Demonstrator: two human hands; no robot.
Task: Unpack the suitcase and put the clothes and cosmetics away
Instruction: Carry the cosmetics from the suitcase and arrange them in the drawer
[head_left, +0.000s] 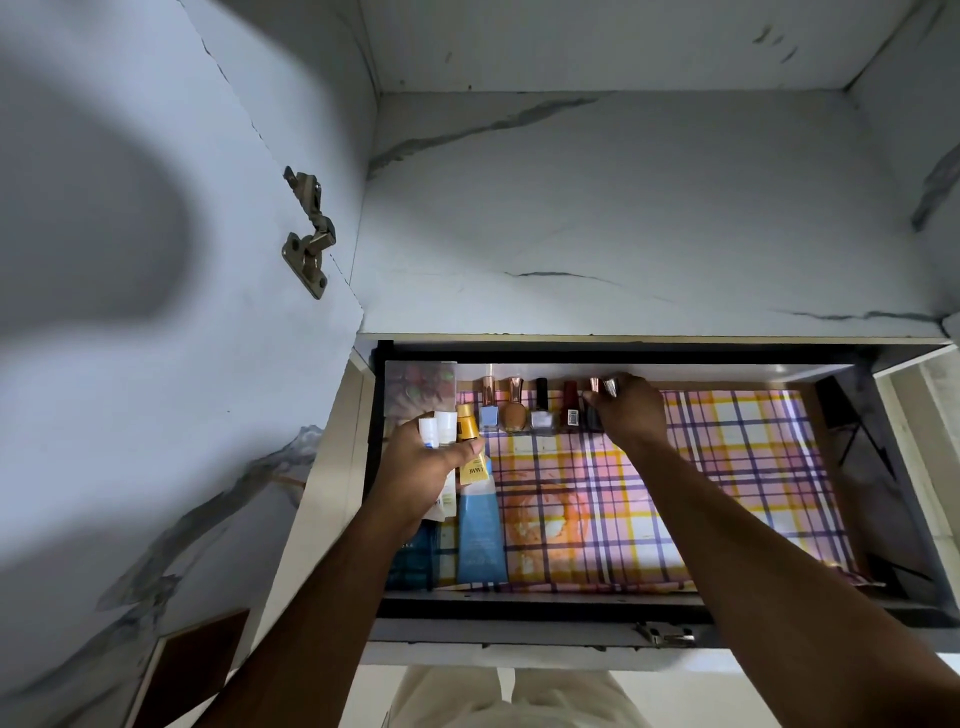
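Gripping several small tubes (441, 431), the left hand (423, 475) is hovering over the drawer (857, 415); the right hand (631, 410) is pinching a dark nail-polish bottle (594, 410), likely toppling neighbouring bottles (540, 408).

Standing in a row along the drawer's (883, 467) 12 o'clock wall: nail polish bottles (540, 410). Lying at 9 o'clock: blue tube (480, 535), yellow tube (470, 431).

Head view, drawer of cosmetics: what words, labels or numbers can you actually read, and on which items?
Yellow tube: dark print along it, too blurred to read.
Dark blue box: white letters ending "SKA", the rest hidden under the left hand.
Red nail polish bottle: a barcode sticker, digits too small.
Light blue tube: faint print, unreadable.
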